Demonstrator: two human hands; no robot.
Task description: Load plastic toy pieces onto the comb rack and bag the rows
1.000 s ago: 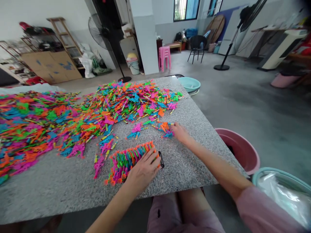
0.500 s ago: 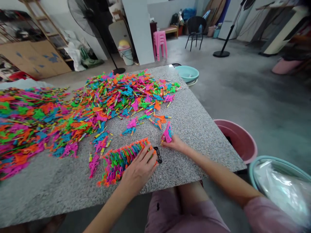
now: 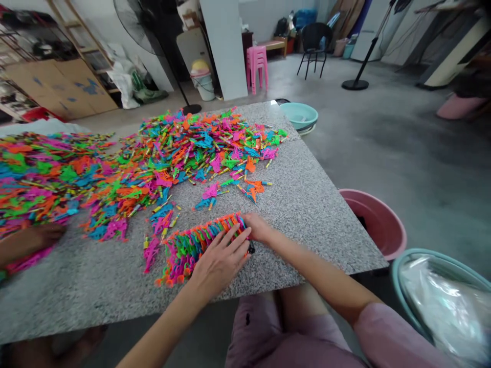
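Bracing a packed row of toys (image 3: 203, 237) at its right end with 2 hands.
Resting the left hand (image 3: 220, 258) over that end with fingers straight and slightly parted, perhaps to keep the toys from tipping; cannot tell any grip by the hidden thumb. Holding the right hand (image 3: 257, 227) narrow against the same end, just beside the left fingertips; cannot tell whether pinching a toy. Set near the front edge of the table (image 3: 307, 209), probably for comfortable reach, with a black frame (image 3: 251, 249) showing past the end. Lying behind, nearer than the big pile (image 3: 215, 143): a few loose toys (image 3: 210, 191).
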